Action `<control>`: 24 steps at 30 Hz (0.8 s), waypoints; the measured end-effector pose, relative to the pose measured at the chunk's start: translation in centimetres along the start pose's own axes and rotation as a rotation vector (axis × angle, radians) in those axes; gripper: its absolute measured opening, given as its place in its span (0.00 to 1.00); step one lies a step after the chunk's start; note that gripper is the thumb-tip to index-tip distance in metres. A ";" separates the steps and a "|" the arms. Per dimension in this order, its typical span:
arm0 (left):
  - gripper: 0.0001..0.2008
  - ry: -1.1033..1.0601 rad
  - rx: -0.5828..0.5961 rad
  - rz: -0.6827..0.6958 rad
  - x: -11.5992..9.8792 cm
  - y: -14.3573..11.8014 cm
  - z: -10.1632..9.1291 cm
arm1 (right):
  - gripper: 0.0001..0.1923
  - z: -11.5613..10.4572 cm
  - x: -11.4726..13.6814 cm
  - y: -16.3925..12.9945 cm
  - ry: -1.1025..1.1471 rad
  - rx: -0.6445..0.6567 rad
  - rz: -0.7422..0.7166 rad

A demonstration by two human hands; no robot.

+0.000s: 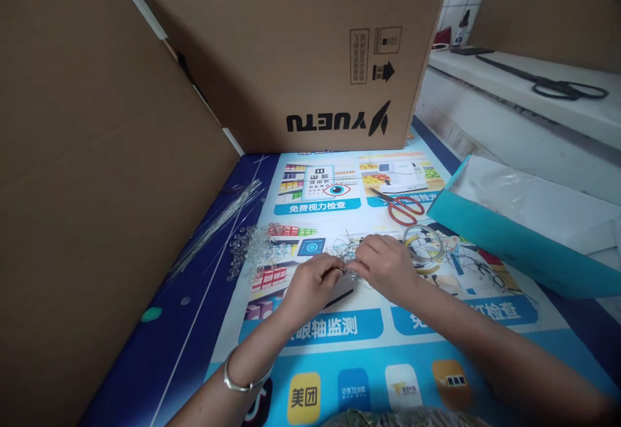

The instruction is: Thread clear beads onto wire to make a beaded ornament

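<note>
Both hands pinching thin wire [345, 253], left hand [313, 279], right hand [383, 264], red scissors [403, 207] beyond, clear beads [250, 249] left

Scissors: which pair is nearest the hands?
The red-handled scissors on the printed mat, just beyond the right hand. The other, black scissors, lie far off on the white ledge at upper right.
</note>
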State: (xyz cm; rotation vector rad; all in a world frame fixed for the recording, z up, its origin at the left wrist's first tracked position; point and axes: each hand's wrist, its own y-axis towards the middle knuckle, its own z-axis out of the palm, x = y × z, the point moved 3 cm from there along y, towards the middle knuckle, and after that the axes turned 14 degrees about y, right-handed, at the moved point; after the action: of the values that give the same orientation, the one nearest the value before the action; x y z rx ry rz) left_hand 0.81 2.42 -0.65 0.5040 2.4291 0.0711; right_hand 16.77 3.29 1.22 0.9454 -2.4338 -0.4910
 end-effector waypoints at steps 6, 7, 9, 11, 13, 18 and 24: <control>0.07 0.048 -0.007 0.060 -0.7 0.0 -0.4 | 0.15 -0.3 -0.3 0.3 -0.066 0.034 0.022; 0.07 0.062 0.003 0.077 -0.8 0.0 -0.5 | 0.16 -0.4 -0.4 0.4 -0.080 0.045 0.020; 0.07 0.105 0.010 0.105 -1.0 0.0 -0.6 | 0.15 -0.5 -0.4 0.6 -0.101 0.079 0.004; 0.08 0.138 0.004 0.120 -1.2 -0.1 -0.5 | 0.15 -0.7 -0.5 0.8 -0.099 0.122 -0.017; 0.08 0.128 -0.013 0.113 -1.4 -0.1 -0.5 | 0.15 -0.9 -0.6 1.0 -0.058 0.156 -0.009; 0.06 0.068 -0.103 0.013 -1.1 -0.2 -0.3 | 0.10 -1.3 -0.8 1.2 0.144 0.163 0.136; 0.05 0.046 -0.266 -0.008 -0.5 -0.2 -0.3 | 0.08 -0.5 1.1 0.7 0.236 0.153 0.115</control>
State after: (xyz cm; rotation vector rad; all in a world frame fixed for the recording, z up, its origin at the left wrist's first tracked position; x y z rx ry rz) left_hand 0.91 2.11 -0.15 0.3748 2.4174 0.4001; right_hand 15.93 2.95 2.30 0.8646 -2.3177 -0.1443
